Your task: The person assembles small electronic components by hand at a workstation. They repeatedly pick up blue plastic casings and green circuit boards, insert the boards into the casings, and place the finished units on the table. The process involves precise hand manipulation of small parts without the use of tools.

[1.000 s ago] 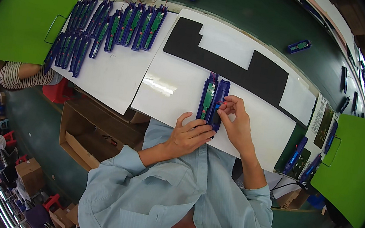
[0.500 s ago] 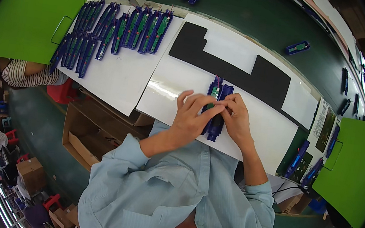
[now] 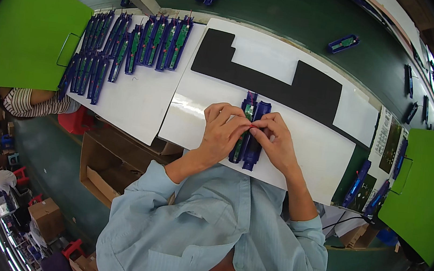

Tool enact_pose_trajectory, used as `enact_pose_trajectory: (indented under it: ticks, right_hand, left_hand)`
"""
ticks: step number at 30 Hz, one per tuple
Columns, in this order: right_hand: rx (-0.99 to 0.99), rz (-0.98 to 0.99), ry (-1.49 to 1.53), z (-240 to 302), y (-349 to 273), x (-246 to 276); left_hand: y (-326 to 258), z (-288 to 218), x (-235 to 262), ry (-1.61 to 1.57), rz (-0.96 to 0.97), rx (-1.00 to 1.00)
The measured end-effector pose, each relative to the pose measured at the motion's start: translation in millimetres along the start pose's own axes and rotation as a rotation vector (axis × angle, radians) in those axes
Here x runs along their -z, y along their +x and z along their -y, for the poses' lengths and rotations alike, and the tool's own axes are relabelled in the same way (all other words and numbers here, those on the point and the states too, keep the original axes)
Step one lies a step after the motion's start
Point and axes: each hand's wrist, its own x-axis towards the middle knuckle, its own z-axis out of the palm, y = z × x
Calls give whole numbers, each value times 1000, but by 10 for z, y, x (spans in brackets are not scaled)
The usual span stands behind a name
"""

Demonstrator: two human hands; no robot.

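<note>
Two blue plastic casing halves lie side by side in front of me, long and narrow. The left half (image 3: pixel 235 151) carries a green circuit board (image 3: pixel 248 110); the right half (image 3: pixel 254 152) is a bare blue trough where it shows. Above the pair, my left hand (image 3: pixel 219 136) and my right hand (image 3: pixel 279 144) meet fingertip to fingertip, both closed in a pinch. A short bit of thin red wire (image 3: pixel 252 127) shows between the fingertips. The fingers cover the middle of both halves, and the wire's ends are hidden.
A black cut-out mat (image 3: pixel 267 82) lies beyond the casing on the white work board (image 3: pixel 311 163). Several blue casings with boards (image 3: pixel 155 44) stand in rows at left. Green panels (image 3: pixel 28 36) flank both sides. Casings sit on the dark green conveyor (image 3: pixel 275 12). A person's striped sleeve (image 3: pixel 28 103) shows at far left.
My left hand's spread fingers have curled into a pinch against the right fingertips, and red wire now shows between them. The whole view has shifted slightly.
</note>
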Motion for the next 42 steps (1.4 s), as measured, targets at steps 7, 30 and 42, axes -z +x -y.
enact_pose_trajectory:
  ticks: [7, 30, 42]
  right_hand:
    - [-45, -84, 191, -154, -19, -92]
    - [575, 156, -578, 104, 150, -75]
    - [485, 221, -578, 127, 188, -54]
  left_hand:
    - [-103, -74, -61, -19, -13, 84]
    - [-399, -142, 43, 44, 73, 125]
    - [-443, -109, 49, -49, 111, 59]
